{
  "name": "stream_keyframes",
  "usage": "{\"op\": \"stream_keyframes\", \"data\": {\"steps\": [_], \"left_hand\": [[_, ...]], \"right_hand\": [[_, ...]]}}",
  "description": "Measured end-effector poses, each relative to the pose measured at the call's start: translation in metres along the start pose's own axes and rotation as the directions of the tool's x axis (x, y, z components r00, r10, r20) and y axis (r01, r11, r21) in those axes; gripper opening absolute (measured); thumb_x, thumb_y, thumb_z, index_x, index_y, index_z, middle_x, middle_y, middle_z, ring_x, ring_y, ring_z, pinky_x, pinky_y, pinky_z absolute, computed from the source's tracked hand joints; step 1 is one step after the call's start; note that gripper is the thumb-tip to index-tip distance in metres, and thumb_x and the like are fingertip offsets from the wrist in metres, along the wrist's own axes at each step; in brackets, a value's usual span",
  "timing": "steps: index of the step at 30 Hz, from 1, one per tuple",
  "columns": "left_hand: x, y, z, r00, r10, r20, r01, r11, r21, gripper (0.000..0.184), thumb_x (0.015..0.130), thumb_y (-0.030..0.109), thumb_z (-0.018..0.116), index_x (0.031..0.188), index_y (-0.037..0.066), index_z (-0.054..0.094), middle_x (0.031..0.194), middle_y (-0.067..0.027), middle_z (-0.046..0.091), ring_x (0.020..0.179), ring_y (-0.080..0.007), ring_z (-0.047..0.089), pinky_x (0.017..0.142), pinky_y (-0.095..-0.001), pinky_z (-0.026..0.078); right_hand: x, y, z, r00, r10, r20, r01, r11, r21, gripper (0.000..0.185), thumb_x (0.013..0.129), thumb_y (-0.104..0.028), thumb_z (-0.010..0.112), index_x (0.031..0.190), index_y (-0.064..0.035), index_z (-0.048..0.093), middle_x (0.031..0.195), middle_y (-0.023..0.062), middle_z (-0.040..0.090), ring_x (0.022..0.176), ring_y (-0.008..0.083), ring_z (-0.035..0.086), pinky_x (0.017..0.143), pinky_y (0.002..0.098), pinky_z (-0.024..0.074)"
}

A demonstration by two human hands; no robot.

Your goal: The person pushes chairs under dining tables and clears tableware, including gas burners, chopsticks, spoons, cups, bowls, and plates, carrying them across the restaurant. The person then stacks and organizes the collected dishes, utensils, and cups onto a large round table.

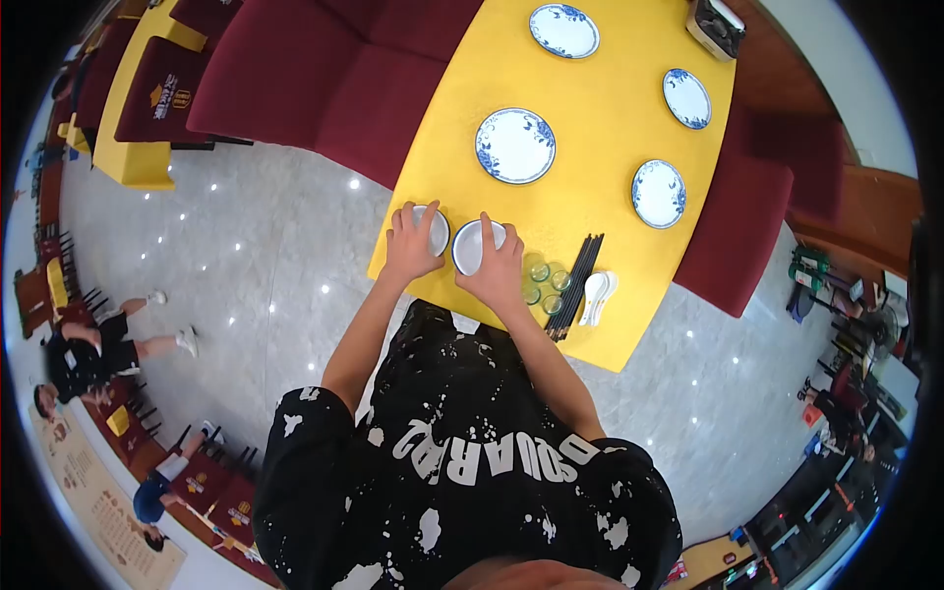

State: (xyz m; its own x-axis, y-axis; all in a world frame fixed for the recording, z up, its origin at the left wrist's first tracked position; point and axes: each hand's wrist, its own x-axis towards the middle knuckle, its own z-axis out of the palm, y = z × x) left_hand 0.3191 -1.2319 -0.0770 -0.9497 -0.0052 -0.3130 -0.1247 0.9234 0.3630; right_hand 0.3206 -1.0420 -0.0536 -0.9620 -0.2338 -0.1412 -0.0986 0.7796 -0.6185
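White bowls (470, 248) partly hidden under both hands' fingers (488, 228); contents unclear.

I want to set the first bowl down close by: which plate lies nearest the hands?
The plate just beyond the bowl in the right hand; the other three plates lie farther off.

A yellow-topped desk (590, 118) stands on a glossy grey floor (265, 246) with faint marbling, where small bright reflections (354, 184) of light are scattered. Dark red upholstered seating (324, 79) lines its left side, and a matching seat (737, 231) stands at its right. Beyond, at the left, a second yellow table (133, 147) has dark red chairs (162, 93) beside it. A pale wall (811, 49) shows at upper right, and a cream printed panel (93, 492) at lower left
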Motion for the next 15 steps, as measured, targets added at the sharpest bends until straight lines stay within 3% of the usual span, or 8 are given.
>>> {"op": "stream_keyframes", "data": {"steps": [7,11,13,15], "left_hand": [[0.002,-0.032,-0.028,0.983,0.172,0.062,-0.167,0.983,-0.082,0.123,0.055,0.025,0.088,0.155,0.026,0.018,0.157,-0.0226,0.015,0.144,-0.0479,0.015,0.107,-0.0632,0.034],[-0.014,-0.089,-0.024,0.997,0.072,0.019,-0.066,0.973,-0.22,0.112,0.065,0.022,0.083,0.156,0.013,0.018,0.159,-0.0231,0.015,0.146,-0.0431,0.019,0.111,-0.0565,0.032],[-0.017,-0.127,0.002,0.998,-0.01,0.06,0.044,0.799,-0.6,0.096,0.076,0.022,0.075,0.155,0.01,0.021,0.156,-0.0212,0.025,0.141,-0.0378,0.032,0.108,-0.0526,0.037],[-0.02,-0.138,-0.001,0.985,-0.082,0.149,0.17,0.557,-0.813,0.081,0.086,0.025,0.067,0.154,0.007,0.025,0.151,-0.0186,0.035,0.135,-0.0328,0.042,0.104,-0.0491,0.041]], "right_hand": [[-0.005,-0.05,0.027,0.986,-0.012,-0.165,0.012,1.0,-0.002,0.106,0.055,-0.021,0.084,0.148,-0.0104,0.034,0.131,0.031,0.033,0.116,0.0505,0.039,0.097,0.0556,0.0409],[0.005,-0.08,0.038,0.982,-0.078,-0.169,0.071,0.996,-0.05,0.106,0.055,-0.021,0.084,0.148,-0.0099,0.034,0.132,0.0315,0.033,0.116,0.0504,0.039,0.097,0.0555,0.0412],[0.012,-0.094,0.047,0.995,-0.068,-0.08,0.062,0.996,-0.069,0.107,0.056,-0.026,0.085,0.149,-0.0112,0.034,0.132,0.0313,0.035,0.117,0.0499,0.04,0.099,0.0543,0.0403],[0.02,-0.103,0.06,0.998,-0.065,0.012,0.066,0.992,-0.105,0.107,0.055,-0.026,0.085,0.148,-0.0132,0.035,0.133,0.0309,0.034,0.118,0.0494,0.04,0.099,0.0543,0.0402]]}}
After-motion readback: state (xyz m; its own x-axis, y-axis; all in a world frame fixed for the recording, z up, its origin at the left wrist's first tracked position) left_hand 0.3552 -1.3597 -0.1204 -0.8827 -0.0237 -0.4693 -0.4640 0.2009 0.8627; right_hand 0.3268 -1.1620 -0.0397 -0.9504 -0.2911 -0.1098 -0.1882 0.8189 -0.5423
